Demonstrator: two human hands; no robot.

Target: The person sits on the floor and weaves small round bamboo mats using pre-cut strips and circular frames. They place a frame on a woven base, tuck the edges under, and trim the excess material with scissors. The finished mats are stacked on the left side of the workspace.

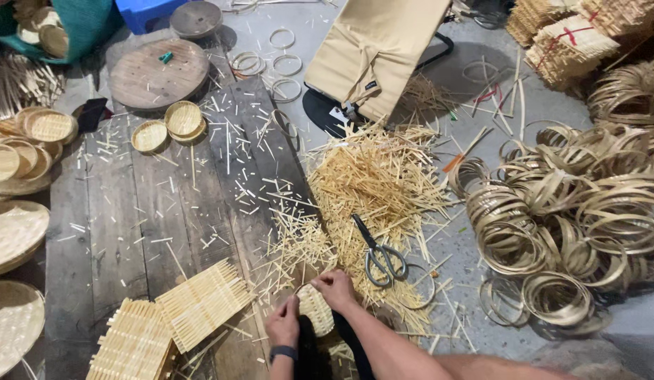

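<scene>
Down at the bottom centre of the frame, both hands are on a small woven bamboo basket, a half-formed round piece. The left hand, with a dark band on its wrist, curls its fingers around the basket's left edge, gripping it. The right hand is clamped over the top right rim, fingers bent down and pressing on the weave. So both hands are closed on the one piece.

Just right of the hands, a pair of scissors lies open on the heap of bamboo offcuts, untouched, blades pointing to the upper left. That heap fills the middle of the frame.

How far along? Judging by the spread, plenty is done and plenty is left. In the upper left, finished little round baskets sit on the dark wooden planks, with more stacked along the left edge. At the lower left, flat woven bamboo mats lie stacked beside the hands, not yet shaped. And over on the right, a big tangle of bamboo strip hoops lies piled on the concrete floor. The basket in hand looks midway: woven and curved, though I can't tell whether a hoop is fitted on its rim.

At the upper centre stands a tan folding seat, and a round wooden board lies in the upper left.
</scene>
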